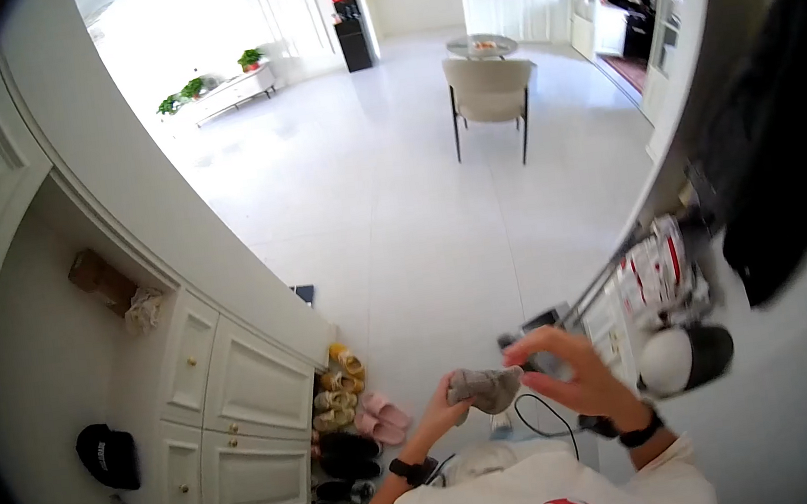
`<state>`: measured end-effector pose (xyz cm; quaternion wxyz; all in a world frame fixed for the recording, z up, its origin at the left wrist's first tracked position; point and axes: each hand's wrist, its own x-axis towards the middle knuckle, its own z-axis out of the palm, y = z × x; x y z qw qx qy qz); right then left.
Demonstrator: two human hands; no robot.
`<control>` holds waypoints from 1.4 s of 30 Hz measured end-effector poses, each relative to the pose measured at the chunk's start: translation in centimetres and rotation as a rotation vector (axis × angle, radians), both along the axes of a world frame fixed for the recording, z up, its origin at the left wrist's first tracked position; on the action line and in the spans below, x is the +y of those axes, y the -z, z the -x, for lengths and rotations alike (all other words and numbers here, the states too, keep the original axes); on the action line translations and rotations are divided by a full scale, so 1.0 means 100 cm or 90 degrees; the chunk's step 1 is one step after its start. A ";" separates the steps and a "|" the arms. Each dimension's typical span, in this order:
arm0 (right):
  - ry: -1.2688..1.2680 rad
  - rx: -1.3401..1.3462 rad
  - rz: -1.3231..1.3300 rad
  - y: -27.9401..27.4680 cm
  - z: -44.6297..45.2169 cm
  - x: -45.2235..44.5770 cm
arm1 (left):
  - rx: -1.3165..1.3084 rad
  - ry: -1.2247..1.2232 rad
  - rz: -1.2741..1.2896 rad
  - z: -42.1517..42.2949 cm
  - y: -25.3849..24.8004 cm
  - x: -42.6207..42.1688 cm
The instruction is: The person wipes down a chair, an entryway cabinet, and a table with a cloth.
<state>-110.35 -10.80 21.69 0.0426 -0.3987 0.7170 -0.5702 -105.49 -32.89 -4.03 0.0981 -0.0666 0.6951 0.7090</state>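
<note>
A bunched grey cloth item, its exact kind unclear, is held in front of the chest. My left hand grips its left end, fingers closed on it. Close to the right end of the cloth is my right hand, with thumb and fingers spread apart and nothing visible between them. Both wrists wear dark bands. Below the hands is my white shirt with red lettering, and a black cable loops beside it.
White cabinets stand at left, with pink slippers and other shoes beside them. A white-and-dark cap, bags and dark clothes are at right. Farther off stand a chair and a round table.
</note>
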 end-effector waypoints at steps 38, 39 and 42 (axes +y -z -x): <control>-0.111 -0.410 -0.131 0.152 0.780 -0.565 | 0.076 -0.157 -0.238 0.737 -0.127 -0.506; -0.082 -0.381 -0.155 0.142 0.807 -0.579 | 0.097 -0.200 -0.254 0.769 -0.119 -0.520; -0.060 -0.324 -0.134 0.130 0.887 -0.614 | 0.100 -0.329 -0.319 0.851 -0.131 -0.556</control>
